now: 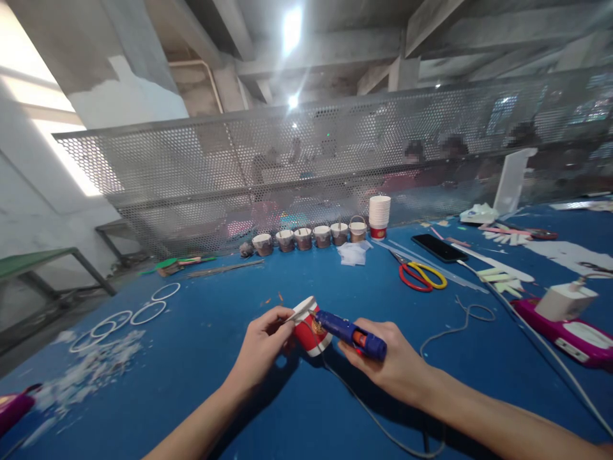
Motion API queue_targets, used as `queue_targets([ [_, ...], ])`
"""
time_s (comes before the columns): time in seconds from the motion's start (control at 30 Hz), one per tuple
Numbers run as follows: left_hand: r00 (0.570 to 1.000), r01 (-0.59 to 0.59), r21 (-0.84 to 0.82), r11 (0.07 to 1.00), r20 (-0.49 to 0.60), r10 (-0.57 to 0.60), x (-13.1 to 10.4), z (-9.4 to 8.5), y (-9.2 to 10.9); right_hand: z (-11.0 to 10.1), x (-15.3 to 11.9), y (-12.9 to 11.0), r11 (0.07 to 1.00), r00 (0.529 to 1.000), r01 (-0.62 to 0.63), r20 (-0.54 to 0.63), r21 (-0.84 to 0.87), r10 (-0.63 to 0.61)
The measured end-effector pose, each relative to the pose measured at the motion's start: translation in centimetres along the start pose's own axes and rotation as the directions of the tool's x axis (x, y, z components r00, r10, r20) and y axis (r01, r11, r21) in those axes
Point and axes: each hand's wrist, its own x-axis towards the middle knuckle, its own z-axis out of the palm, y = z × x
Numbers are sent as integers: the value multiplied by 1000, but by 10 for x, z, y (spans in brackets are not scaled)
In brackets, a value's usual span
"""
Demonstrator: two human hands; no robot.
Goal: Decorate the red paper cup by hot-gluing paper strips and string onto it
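Tilted above the blue table, a red and white paper cup (311,335) is gripped near its rim by my left hand (265,342). A thin strip (302,309) lies across the cup's rim, pinched by the same fingers. My right hand (390,358) is wrapped round a dark blue glue gun (347,329). The gun's nozzle meets the cup's side close to the rim; whether it touches cannot be made out. A grey cord (364,409) runs below the cup across the table.
Several covered cups (303,239) line the back beside a stack of paper cups (379,214). Red and yellow scissors (421,276), a phone (439,248) and a magenta power strip (565,329) lie right. White rings (148,312) and scraps (90,364) lie left. A perforated metal screen (191,166) stands behind.
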Motion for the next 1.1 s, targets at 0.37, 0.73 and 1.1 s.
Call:
queue_targets([
  [0.37, 1000, -16, -26, 1000, -4, 16, 1, -1, -3, -1, -1, -3, 999, 999, -34, 28, 35, 33],
  [0.73, 998, -64, 43, 997, 14, 63, 2, -2, -3, 0, -2, -6, 998, 998, -50, 51, 39, 48],
  [1.1, 999, -48, -8, 999, 25, 48, 6, -9, -9, -4, 1, 0, 962, 975, -222, 31, 161, 220],
])
